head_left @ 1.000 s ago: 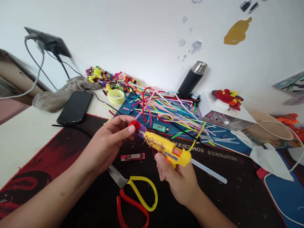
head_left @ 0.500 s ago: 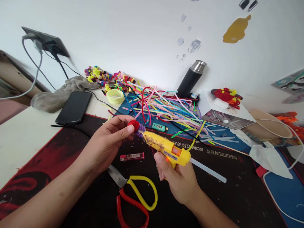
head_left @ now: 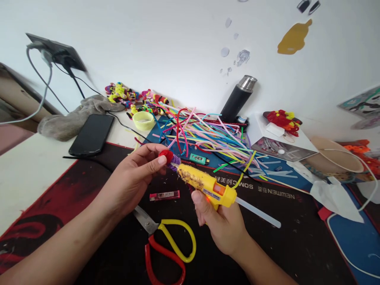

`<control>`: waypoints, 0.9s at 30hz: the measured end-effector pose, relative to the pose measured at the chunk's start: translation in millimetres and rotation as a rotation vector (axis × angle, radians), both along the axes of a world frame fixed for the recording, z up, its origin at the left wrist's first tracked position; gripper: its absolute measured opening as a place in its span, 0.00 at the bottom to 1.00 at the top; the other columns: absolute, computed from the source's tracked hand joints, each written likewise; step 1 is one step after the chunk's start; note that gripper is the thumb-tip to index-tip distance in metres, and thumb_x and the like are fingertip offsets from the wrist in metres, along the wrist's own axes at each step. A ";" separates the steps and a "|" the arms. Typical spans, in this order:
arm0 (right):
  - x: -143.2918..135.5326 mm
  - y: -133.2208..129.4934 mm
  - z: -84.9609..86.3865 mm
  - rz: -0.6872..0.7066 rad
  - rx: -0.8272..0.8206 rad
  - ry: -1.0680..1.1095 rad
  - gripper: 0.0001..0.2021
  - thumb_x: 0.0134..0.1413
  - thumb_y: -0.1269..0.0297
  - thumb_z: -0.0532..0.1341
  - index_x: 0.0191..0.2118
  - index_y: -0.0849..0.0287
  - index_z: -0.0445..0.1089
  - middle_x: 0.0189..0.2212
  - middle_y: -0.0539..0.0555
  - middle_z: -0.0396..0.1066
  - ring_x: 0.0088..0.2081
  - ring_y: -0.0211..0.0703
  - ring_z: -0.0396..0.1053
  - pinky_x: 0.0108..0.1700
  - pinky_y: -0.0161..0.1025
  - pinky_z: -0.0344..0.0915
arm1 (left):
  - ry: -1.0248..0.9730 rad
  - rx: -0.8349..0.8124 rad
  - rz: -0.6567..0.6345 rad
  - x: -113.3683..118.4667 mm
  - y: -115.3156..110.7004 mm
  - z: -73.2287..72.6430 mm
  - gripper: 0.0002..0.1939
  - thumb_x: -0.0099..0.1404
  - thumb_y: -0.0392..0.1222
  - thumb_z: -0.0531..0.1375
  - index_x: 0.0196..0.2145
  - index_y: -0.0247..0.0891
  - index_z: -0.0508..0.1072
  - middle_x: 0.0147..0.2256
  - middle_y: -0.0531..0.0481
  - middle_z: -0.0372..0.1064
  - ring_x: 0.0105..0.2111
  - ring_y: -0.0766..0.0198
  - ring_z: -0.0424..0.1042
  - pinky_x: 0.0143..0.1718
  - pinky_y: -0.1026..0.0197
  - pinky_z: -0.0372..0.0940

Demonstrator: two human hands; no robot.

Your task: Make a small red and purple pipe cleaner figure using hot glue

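Observation:
Between the thumb and fingers of my left hand [head_left: 139,170] is a small red and purple pipe-cleaner piece [head_left: 166,156], its red end nearest the thumb. My right hand [head_left: 222,221] is wrapped round the handle of a yellow glue gun [head_left: 202,182], stained dark near the front. The nozzle meets or nearly meets the purple coils; contact is hard to tell. A clear glue stick [head_left: 261,213] juts from the gun's back. Below my hands lie scissors [head_left: 152,227] with one red and one yellow handle, and a pink lighter [head_left: 164,195].
A heap of coloured pipe cleaners [head_left: 204,130] covers the mat's back, with a green lighter-like item [head_left: 198,159] before it. Behind stands a black thermos [head_left: 239,99]. Leftward are a phone [head_left: 91,134], a yellow tape roll [head_left: 143,120] and finished pipe-cleaner figures [head_left: 120,93].
Both hands hold nearly the same pose. The red and purple piece has turned slightly at the nozzle, and the whole view has shifted a little.

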State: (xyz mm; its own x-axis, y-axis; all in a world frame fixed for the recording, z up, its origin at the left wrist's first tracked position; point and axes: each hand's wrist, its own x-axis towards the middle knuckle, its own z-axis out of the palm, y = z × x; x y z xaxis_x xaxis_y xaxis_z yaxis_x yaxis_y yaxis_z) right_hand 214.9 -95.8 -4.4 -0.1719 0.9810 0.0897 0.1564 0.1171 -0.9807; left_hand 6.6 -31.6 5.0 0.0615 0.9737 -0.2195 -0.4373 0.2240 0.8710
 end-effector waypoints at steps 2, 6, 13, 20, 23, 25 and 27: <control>-0.5 0.5 -0.3 0.004 0.008 0.005 0.28 0.76 0.43 0.62 0.24 0.53 0.66 0.16 0.47 0.65 0.20 0.38 0.64 0.24 0.37 0.61 | 0.005 0.002 0.002 0.2 -0.3 0.6 0.20 0.50 0.48 0.86 0.37 0.41 0.87 0.37 0.51 0.78 0.31 0.67 0.72 0.31 0.69 0.71; -0.4 0.7 -1.6 0.007 0.016 0.013 0.28 0.77 0.45 0.62 0.25 0.54 0.66 0.17 0.47 0.64 0.20 0.38 0.64 0.24 0.37 0.61 | 0.005 0.000 0.001 1.1 -0.7 1.5 0.21 0.49 0.49 0.86 0.37 0.41 0.87 0.37 0.51 0.79 0.32 0.67 0.72 0.32 0.69 0.71; 0.4 -0.7 -0.3 0.008 0.008 0.011 0.27 0.77 0.45 0.62 0.26 0.54 0.67 0.17 0.47 0.64 0.20 0.38 0.64 0.24 0.37 0.60 | 0.006 0.003 -0.003 1.2 -0.4 2.4 0.20 0.50 0.48 0.85 0.38 0.41 0.87 0.37 0.51 0.78 0.33 0.66 0.72 0.32 0.68 0.71; -0.6 -1.2 2.2 0.008 -0.002 0.015 0.26 0.76 0.43 0.62 0.27 0.53 0.69 0.18 0.47 0.64 0.21 0.40 0.64 0.25 0.39 0.63 | -0.001 0.003 0.005 1.4 -1.0 4.0 0.20 0.50 0.47 0.85 0.37 0.40 0.87 0.37 0.50 0.79 0.32 0.66 0.72 0.32 0.67 0.69; -0.3 -1.5 2.9 0.012 0.003 0.008 0.27 0.76 0.43 0.62 0.26 0.53 0.67 0.18 0.47 0.64 0.21 0.39 0.64 0.24 0.38 0.61 | -0.002 0.007 0.004 1.6 -0.9 3.5 0.20 0.51 0.47 0.85 0.37 0.40 0.87 0.36 0.50 0.79 0.31 0.65 0.72 0.32 0.66 0.69; 0.2 -1.3 3.6 0.012 0.001 0.003 0.27 0.76 0.43 0.62 0.26 0.53 0.67 0.17 0.47 0.63 0.20 0.40 0.64 0.23 0.38 0.60 | -0.001 0.006 0.007 1.6 -0.8 3.7 0.19 0.51 0.47 0.85 0.37 0.40 0.87 0.37 0.50 0.79 0.31 0.65 0.72 0.33 0.65 0.69; 0.6 -0.8 4.2 0.010 -0.003 -0.009 0.28 0.76 0.43 0.61 0.25 0.53 0.66 0.17 0.47 0.63 0.21 0.40 0.64 0.23 0.39 0.61 | 0.002 0.005 0.011 1.6 -0.8 4.2 0.20 0.51 0.47 0.85 0.37 0.40 0.87 0.37 0.50 0.79 0.32 0.65 0.72 0.33 0.65 0.69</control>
State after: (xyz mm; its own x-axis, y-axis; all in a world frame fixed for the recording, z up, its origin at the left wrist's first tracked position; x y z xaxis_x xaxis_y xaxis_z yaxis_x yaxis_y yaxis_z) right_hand 215.5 -96.6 -0.1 -0.1830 0.9794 0.0849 0.1643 0.1156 -0.9796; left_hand 8.2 -32.4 9.2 0.0502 0.9754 -0.2148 -0.4382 0.2147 0.8728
